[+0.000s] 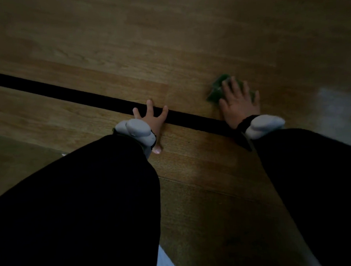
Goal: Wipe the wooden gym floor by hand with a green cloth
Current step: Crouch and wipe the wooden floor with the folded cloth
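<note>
The right hand (239, 101) lies flat, fingers spread, pressing the green cloth (217, 90) onto the wooden floor (122, 43) just beyond the black line (63, 91); the left hand (153, 120) rests with fingers splayed across that line, holding nothing; dark sleeves (92, 201) cover both arms.

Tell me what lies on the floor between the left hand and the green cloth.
In the head view, only bare wooden floor and a stretch of the black line separate the left hand from the green cloth under the right hand.
</note>
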Available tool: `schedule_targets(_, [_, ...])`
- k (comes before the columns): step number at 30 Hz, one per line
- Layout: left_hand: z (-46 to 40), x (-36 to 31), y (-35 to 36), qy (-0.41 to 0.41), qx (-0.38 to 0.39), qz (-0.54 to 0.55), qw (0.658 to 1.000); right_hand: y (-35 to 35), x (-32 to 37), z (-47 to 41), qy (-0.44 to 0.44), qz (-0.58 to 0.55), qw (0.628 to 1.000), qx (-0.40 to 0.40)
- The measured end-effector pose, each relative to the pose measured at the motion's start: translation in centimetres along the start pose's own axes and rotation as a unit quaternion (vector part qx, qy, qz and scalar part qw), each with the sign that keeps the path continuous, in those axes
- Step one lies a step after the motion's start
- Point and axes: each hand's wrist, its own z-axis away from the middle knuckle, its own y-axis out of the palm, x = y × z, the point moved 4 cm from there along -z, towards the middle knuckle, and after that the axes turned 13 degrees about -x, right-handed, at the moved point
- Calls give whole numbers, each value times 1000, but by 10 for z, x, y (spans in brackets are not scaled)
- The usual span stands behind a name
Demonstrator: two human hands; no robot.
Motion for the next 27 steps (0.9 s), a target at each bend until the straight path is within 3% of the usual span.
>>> schedule_targets(3, [3, -3, -2, -5, -1, 4, 1000, -8, -21, -17, 72, 0, 997, -9])
schedule_targets(8, [5, -5, -3, -7, -5, 10, 1000, -5, -4, -23, 108, 11, 994, -16])
schedule_targets(18, [6, -6, -4, -14, -2, 6, 1000, 27, 135, -16, -105, 25, 993, -42])
schedule_targets(24, [7, -3, -5, -17, -2, 24, 1000, 23, 117, -23, -138, 13, 990, -22])
schedule_targets(27, [10, -2, -7, -14, 3, 24, 1000, 12, 85, -33, -90, -14, 996, -4])
